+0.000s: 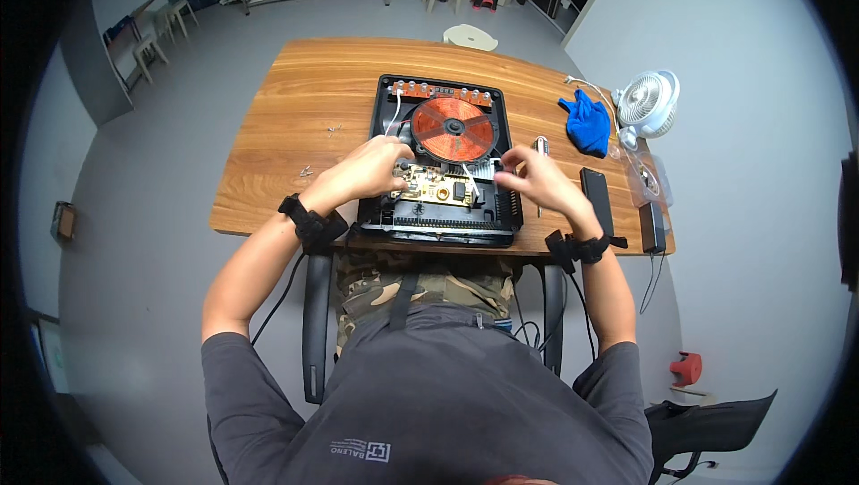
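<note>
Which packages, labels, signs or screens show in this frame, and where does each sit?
Clear plastic bag: right end of the table, near the white fan; flat, see-through, contents unclear.
Dark slab, perhaps a phone: right of the right hand, flat, black, screen unlit.
Shirt print: small grey mark on dark grey fabric.
</note>
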`<state>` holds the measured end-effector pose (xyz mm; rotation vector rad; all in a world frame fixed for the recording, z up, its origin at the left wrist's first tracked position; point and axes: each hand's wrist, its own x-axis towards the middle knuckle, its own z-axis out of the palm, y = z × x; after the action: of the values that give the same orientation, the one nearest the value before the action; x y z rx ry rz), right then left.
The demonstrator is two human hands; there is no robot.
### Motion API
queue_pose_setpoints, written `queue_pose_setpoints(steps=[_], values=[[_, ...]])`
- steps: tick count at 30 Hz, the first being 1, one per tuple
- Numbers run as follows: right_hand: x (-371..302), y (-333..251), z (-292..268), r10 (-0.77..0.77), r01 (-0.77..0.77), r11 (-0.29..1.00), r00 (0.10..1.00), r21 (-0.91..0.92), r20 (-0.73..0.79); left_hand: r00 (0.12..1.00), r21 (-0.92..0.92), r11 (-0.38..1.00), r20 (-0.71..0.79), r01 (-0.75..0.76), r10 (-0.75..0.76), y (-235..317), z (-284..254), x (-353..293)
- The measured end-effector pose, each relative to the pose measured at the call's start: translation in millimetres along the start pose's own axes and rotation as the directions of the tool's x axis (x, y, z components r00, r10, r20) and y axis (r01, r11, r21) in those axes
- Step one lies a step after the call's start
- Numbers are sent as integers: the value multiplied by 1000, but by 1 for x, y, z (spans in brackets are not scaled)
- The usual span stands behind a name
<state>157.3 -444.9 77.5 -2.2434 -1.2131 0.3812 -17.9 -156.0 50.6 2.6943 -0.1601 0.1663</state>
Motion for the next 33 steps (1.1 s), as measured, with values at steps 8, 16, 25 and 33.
queue_pose_setpoints(steps=[8, 16, 25, 33], values=[[-2, -9, 44, -21, 41, 983, 993, -177, 117, 1000, -18, 1000, -12, -10, 10, -22, 10, -13], [-1, -9, 58, -130, 136, 974, 991, -182, 42, 999, 49, 999, -34, -14, 16, -23, 20, -15], [-8, -21, 46, -141, 137, 949, 990, -283, 6, 996, 5, 998, -57, -62, 63, -19, 15, -11], [37, -69, 58, -494, 527, 810, 850, -258, 184, 999, -21, 1000, -49, 11, -12, -22, 3, 1]])
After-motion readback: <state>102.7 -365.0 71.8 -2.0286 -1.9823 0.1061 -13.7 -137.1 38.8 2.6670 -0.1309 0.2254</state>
